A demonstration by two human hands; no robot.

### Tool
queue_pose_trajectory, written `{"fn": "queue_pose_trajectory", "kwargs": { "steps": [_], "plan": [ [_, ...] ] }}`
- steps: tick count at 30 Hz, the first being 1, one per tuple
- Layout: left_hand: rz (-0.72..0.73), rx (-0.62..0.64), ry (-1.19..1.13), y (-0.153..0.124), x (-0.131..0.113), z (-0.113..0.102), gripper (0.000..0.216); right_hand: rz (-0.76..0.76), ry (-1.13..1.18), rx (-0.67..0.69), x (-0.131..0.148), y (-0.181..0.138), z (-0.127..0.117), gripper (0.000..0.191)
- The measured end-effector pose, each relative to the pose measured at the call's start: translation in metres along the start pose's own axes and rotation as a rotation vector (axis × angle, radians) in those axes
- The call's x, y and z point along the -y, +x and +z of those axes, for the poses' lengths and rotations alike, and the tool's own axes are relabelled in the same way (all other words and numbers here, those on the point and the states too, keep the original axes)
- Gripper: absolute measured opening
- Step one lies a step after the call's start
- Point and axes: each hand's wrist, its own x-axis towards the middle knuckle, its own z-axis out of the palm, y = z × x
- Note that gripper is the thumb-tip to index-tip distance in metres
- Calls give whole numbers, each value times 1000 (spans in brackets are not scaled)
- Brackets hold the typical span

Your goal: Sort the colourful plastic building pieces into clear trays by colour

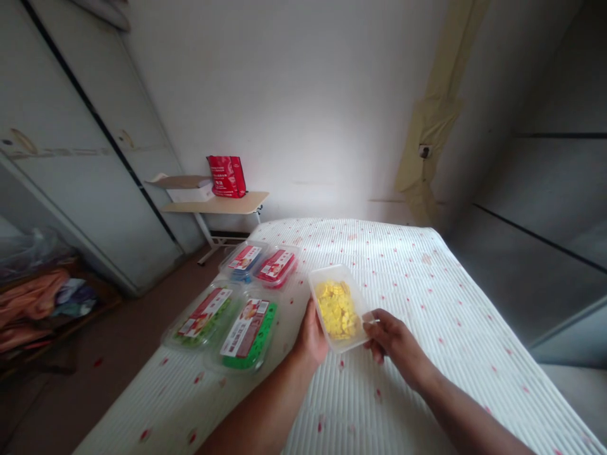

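Observation:
A clear plastic container [353,346] full of small yellow pieces [337,309] is held tilted above the white ribbed cover. My left hand [312,335] grips its left side, the fingers partly hidden beneath it. At the lower right corner, my right hand [386,335] pinches the rim with thumb and fingers. To the left sit several labelled clear containers: one with bright green pieces [260,341], one with duller green contents [203,319], one with red contents [275,265] and one with blue contents [244,260].
The table-like surface has a white ribbed cover with red marks [403,392]. Behind it on the left, a small wooden-topped table [237,203] carries a red bag [228,177] and a white box [190,193]. Cabinets flank both sides; folded cloth [33,303] lies at far left.

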Motion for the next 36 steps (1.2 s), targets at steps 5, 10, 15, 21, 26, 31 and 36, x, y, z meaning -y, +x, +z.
{"fn": "queue_pose_trajectory", "kwargs": {
  "steps": [5, 10, 15, 21, 26, 31, 36],
  "plan": [
    [17, 12, -15, -4, -4, -9, 54, -1, 10, 49, -8, 15, 10, 31],
    [56, -65, -42, -6, 0, -16, 50, -150, -497, -189, -8, 17, 11, 41],
    [189, -168, 23, -10, 9, -12, 50, -434, -681, -212, 7, 5, 31, 74],
    [321, -163, 148, -20, 8, -3, 59, -229, -519, -100, -5, 8, 44, 82],
    [374, -153, 234, -19, 7, -3, 62, -243, -371, -46, -8, 12, 34, 70],
    [380, -155, 256, -15, 7, -6, 64, -118, -219, 5, 7, 5, 29, 72],
    [406, -161, 279, -14, 8, -5, 61, -55, -101, -45, 14, 2, 30, 71]
  ]
}}
